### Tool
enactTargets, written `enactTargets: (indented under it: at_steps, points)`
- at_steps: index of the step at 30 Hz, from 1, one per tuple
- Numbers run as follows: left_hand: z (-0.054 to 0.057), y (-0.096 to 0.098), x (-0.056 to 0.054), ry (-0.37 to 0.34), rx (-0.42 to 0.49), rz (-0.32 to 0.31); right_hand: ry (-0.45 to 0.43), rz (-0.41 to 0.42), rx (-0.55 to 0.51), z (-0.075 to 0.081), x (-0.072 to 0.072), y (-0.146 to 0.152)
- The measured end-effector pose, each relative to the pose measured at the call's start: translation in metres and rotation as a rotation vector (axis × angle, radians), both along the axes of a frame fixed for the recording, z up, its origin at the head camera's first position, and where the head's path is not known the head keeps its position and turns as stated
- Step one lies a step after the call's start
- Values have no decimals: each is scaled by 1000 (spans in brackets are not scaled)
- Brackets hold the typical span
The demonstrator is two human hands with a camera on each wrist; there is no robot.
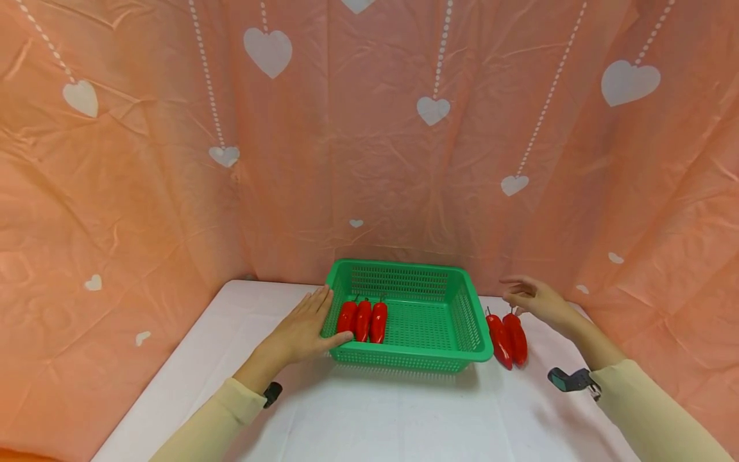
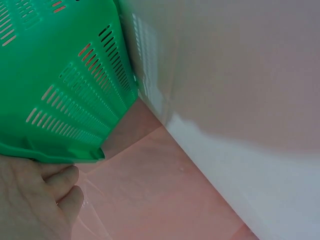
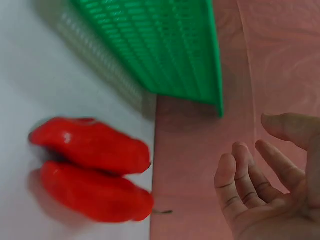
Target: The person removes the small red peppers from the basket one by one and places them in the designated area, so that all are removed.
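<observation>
A green plastic basket [image 1: 404, 356] with slotted walls stands on the table, and three red chili peppers [image 1: 378, 321] lie side by side in its left part. My left hand [image 1: 303, 327] rests on the basket's left rim with straight fingers, the thumb over the front corner; the left wrist view shows those fingers [image 2: 65, 182] against the rim. Right of the basket, two more red peppers [image 1: 518, 340] lie together on the table, stems pointing away. Above their stem ends hovers my right hand [image 1: 537, 300], fingers loosely bent, holding nothing; in the right wrist view its fingers are apart from the peppers [image 3: 95, 192].
The table has a white cover [image 1: 381, 417]. Close behind the basket hangs a pink curtain [image 1: 369, 160] with white hearts, and it also runs along both sides. A dark strap device [image 1: 571, 380] sits on the right wrist.
</observation>
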State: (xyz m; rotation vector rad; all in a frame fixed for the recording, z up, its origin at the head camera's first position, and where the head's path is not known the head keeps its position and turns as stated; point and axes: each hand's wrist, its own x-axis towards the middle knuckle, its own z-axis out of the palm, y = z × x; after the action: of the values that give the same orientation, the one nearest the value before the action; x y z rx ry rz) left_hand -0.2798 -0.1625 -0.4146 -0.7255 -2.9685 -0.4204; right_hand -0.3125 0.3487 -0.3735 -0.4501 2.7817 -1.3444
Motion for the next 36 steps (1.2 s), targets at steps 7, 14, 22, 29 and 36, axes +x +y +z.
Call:
enactTargets:
  at_steps: [7, 14, 22, 29, 36]
  points:
    - [1, 0, 1, -12, 21, 2, 29, 51, -19, 10, -5, -18]
    - [0, 0, 1, -11, 22, 0, 42, 103, -30, 19, -11, -36]
    - [-1, 0, 2, -2, 27, -2, 38, 183, -64, 28, -22, -60]
    - [0, -1, 1, -10, 22, 4, 3, 210, -42, 29, -30, -85]
    - [1, 0, 1, -20, 14, 8, -14, 210, 5, 28, -39, -106]
